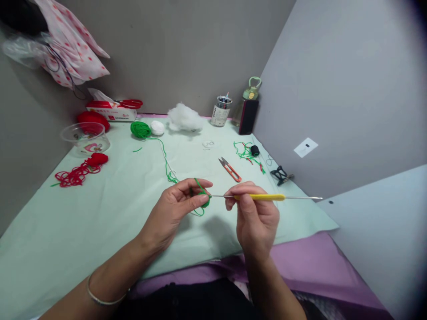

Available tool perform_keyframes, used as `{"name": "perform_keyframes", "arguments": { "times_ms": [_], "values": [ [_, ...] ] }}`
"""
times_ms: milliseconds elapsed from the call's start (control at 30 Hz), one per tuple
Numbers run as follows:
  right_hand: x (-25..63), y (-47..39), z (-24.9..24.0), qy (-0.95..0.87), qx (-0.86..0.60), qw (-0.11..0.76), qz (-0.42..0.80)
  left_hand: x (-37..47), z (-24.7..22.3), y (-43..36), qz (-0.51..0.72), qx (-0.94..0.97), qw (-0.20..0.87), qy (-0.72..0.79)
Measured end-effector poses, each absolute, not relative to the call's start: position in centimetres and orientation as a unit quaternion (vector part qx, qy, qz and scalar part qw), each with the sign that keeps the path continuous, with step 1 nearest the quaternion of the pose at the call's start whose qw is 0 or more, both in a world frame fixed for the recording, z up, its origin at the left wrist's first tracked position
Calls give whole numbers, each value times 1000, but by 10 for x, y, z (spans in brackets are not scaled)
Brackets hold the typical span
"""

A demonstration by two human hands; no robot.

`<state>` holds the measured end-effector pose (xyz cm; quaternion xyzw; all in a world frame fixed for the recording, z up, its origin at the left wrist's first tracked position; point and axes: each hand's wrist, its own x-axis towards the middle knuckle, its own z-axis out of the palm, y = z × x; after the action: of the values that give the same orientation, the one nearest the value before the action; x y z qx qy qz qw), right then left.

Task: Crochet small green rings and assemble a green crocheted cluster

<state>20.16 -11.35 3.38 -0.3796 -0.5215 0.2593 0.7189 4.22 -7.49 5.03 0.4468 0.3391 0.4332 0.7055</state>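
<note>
My left hand (pixel 178 206) pinches a small green crochet piece (pixel 206 203) between thumb and fingers, with green yarn looped over a raised finger. In my right hand (pixel 255 213) is a crochet hook (pixel 263 197) with a yellow handle, held like a pen. The hook's left tip meets the green piece at my left fingertips; its other metal end points right. From the left hand, a yarn strand (pixel 164 153) runs back toward a green yarn ball (pixel 140 130). Orange-handled snips (pixel 230 169) lie just beyond the hands.
Red yarn (pixel 75 174) and a clear plastic tub (pixel 85 138) are at the left. White stuffing (pixel 185 118), a pen can (pixel 221 111) and a phone (pixel 248 117) against a bottle (pixel 251 92) stand at the back. Green yarn scraps (pixel 245 152) and a black stand (pixel 282 175) lie right.
</note>
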Motion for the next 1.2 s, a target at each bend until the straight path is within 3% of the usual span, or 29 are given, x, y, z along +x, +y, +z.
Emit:
{"name": "perform_keyframes", "arguments": {
  "times_ms": [200, 433, 600, 1033, 1200],
  "values": [
    [201, -118, 37, -565, -402, 698, 180, 42, 49, -75, 439, 447, 703, 337],
    [206, -129, 35, -704, -402, 585, 26, 43, 46, -74, 448, 435, 706, 333],
    [201, -127, 34, -721, -377, 577, -65, 45, 43, -75, 438, 429, 720, 323],
    [201, -116, 30, -689, -391, 603, -92, 48, 43, -80, 413, 421, 748, 306],
    [199, -116, 30, -670, -400, 625, -21, 50, 45, -81, 424, 393, 753, 315]
  ]
}}
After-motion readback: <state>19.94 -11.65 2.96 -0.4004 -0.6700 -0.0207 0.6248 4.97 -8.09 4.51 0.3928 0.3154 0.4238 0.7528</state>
